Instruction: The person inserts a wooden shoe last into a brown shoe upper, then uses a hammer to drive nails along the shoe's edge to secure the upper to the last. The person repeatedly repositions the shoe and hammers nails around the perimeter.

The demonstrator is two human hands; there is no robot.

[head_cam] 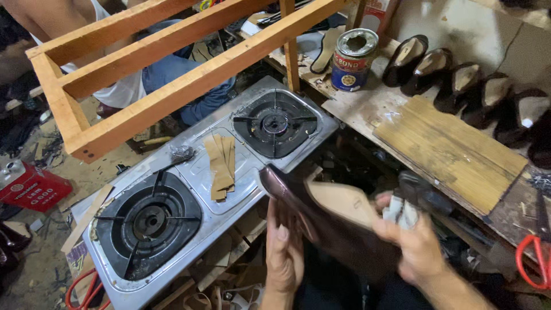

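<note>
Head view: in the lower centre of the frame we see a dark brown shoe upper [321,221] mounted on a pale last, held sole side up and tilted, probably so that the tan insole faces the eye. Our left hand [283,252] props it from below, fingers wrapped about its near edge; our right hand [416,244] closes on the heel end, gripping a small pale object [400,211] there whose nature we cannot tell. To the left lies a two-burner gas stove [195,195], with tan cut strips [221,166] laid on its steel middle, perhaps kept flat and within reach. At upper right a wooden bench [447,149] carries an open tin can [353,59] and a row of dark shoes [459,86], set side by side. A wooden frame [166,63] crosses the upper left; red-handled scissors [536,261] lie at the right edge.
</note>
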